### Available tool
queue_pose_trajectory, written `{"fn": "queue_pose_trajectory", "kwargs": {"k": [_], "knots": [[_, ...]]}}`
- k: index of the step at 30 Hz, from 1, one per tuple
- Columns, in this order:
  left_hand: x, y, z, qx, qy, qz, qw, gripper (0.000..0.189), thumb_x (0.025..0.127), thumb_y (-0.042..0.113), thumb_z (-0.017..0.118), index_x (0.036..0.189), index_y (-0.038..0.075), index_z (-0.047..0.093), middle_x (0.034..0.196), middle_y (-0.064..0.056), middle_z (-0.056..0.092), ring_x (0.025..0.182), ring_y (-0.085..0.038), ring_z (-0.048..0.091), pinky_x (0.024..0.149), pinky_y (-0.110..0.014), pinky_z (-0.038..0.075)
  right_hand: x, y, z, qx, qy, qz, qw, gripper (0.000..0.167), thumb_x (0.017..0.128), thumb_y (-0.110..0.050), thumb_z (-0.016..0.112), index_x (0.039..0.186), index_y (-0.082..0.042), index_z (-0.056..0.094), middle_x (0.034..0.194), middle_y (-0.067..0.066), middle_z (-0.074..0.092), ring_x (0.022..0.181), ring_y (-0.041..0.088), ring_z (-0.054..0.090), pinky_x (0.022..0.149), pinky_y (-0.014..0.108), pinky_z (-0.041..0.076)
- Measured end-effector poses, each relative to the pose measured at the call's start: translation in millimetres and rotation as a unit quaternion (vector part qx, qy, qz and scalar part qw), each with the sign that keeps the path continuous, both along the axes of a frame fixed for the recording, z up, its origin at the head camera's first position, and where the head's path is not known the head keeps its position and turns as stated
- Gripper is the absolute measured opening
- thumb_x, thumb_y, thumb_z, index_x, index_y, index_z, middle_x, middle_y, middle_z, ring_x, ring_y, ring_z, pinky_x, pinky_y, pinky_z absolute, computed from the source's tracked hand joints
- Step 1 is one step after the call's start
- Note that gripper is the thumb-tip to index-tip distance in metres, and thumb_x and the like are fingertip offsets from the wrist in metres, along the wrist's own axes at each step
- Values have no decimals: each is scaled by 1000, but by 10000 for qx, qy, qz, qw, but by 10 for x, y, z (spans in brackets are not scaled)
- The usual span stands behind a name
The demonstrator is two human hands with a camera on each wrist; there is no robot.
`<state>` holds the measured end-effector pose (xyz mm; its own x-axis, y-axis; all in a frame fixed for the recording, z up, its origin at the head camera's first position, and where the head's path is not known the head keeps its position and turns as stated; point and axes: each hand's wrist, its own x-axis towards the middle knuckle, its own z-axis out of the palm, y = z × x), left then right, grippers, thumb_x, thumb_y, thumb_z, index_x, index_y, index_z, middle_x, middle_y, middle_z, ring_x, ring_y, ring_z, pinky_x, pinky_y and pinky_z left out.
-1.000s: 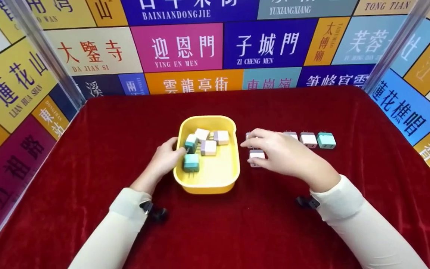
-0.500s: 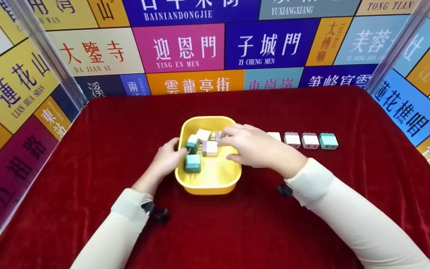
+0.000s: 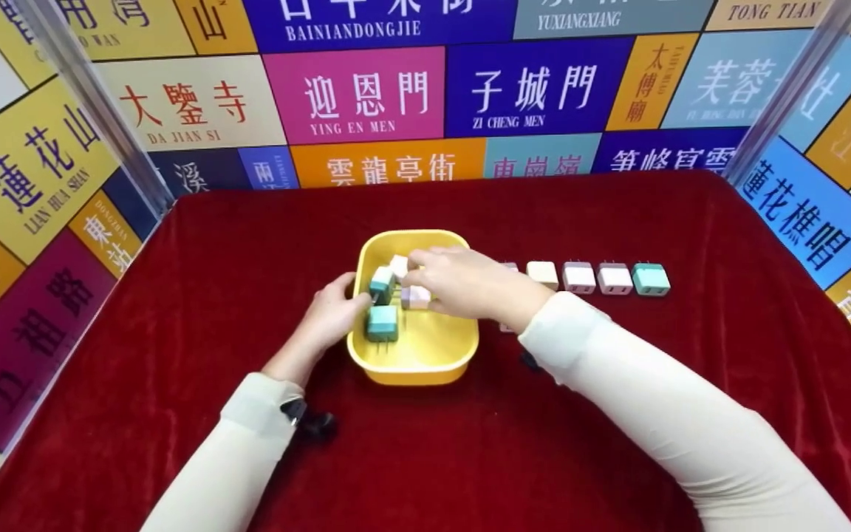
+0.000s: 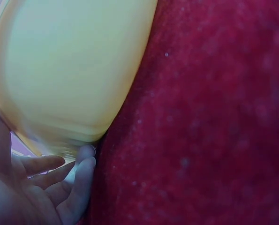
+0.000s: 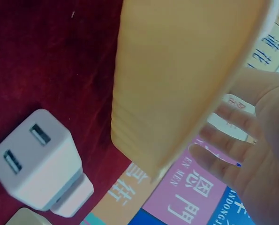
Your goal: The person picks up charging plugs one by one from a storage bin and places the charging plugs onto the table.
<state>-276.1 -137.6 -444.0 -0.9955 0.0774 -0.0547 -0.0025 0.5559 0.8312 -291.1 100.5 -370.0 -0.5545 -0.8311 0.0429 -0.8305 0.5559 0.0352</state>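
Note:
A yellow bin (image 3: 425, 373) holds several USB chargers. My left hand (image 3: 333, 310) grips its left wall, thumb over the rim and fingers outside. My right hand (image 3: 462, 281) reaches over the right rim, fingers pointing down among the chargers. Just below these fingers shows a purple-and-white charger (image 3: 417, 298). A green charger (image 3: 383, 322) lies nearer the front, prongs toward me. Another green-and-white charger (image 3: 381, 282) and a white charger (image 3: 399, 266) lie behind it. In the right wrist view, the bin wall hides the right thumb and index tips; I cannot tell whether they pinch a charger.
Right of the bin, a row of chargers stands on the red cloth (image 3: 425, 458), including a cream charger (image 3: 541, 275) and a green charger (image 3: 651, 279). A white two-port charger (image 5: 38, 159) stands close to the bin. Printed panels (image 3: 366, 96) rise behind the table.
My right hand has moved left from the chargers on the cloth, over the bin's right rim and into it. My left hand keeps its grip on the bin.

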Motion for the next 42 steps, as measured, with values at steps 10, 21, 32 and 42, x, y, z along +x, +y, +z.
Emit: {"fn": "queue_pose_trajectory", "kwargs": {"k": [10, 21, 32, 42], "knots": [[5, 10, -6, 43, -20, -13, 10000, 54, 95, 21, 56, 146, 6, 60, 134, -17, 67, 119, -28, 61, 105, -43, 50, -110, -125, -93, 272, -280, -174, 9991, 32, 100, -17, 76, 131, -13, 74, 131, 12, 65, 120, 31, 64, 104, 47, 54], [0, 20, -11, 10, -5, -6, 10000, 54, 96, 21, 56, 147, 6, 60, 135, -17, 67, 117, -28, 62, 103, -43, 51, -109, -193, -159, 478, -528, -338, 9969, 26, 105, -18, 68, 129, -13, 76, 130, 11, 66, 117, 31, 64, 101, 46, 56], [1, 31, -8, 8, 87, 12, 10000, 53, 94, 22, 57, 144, 6, 62, 132, -17, 69, 115, -28, 63, 101, -42, 52, -123, -205, -213, 322, -451, -54, 9984, 23, 105, -12, 65, 126, -10, 76, 126, 9, 69, 113, 31, 67, 102, 45, 55], [5, 13, 6, 60, 22, 18, 10000, 53, 95, 21, 56, 146, 6, 60, 133, -17, 69, 116, -28, 63, 101, -42, 52, -108, -180, -225, 511, -414, -194, 9976, 27, 105, -18, 63, 129, -7, 71, 119, 17, 65, 105, 35, 67, 98, 49, 56]]}}
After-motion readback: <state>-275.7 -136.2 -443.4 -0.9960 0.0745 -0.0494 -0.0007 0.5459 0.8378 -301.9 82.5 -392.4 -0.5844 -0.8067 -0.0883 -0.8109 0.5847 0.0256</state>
